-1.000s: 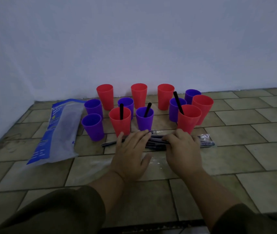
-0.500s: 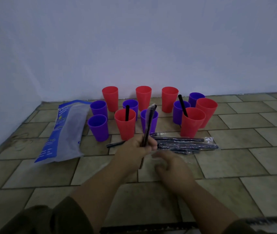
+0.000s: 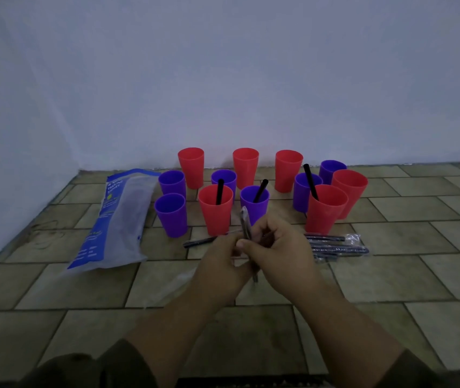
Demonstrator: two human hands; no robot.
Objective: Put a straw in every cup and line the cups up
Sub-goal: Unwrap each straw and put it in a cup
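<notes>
Several red and purple cups stand in a loose cluster on the tiled floor by the wall. A near red cup (image 3: 215,210), a purple cup (image 3: 254,203) and a right red cup (image 3: 324,210) each hold a black straw. Both hands meet in front of them on a wrapped straw (image 3: 245,224) held upright: my left hand (image 3: 220,264) and my right hand (image 3: 282,254) pinch it. More wrapped straws (image 3: 335,247) lie on the floor behind my right hand.
A blue and clear plastic bag (image 3: 116,219) lies on the floor left of the cups. A white wall runs behind and along the left side. Bare tiles stretch to the right and in front.
My left hand lifted one wrapped straw off the pile and stood it upright. My right hand left the pile and came up to pinch the same straw.
</notes>
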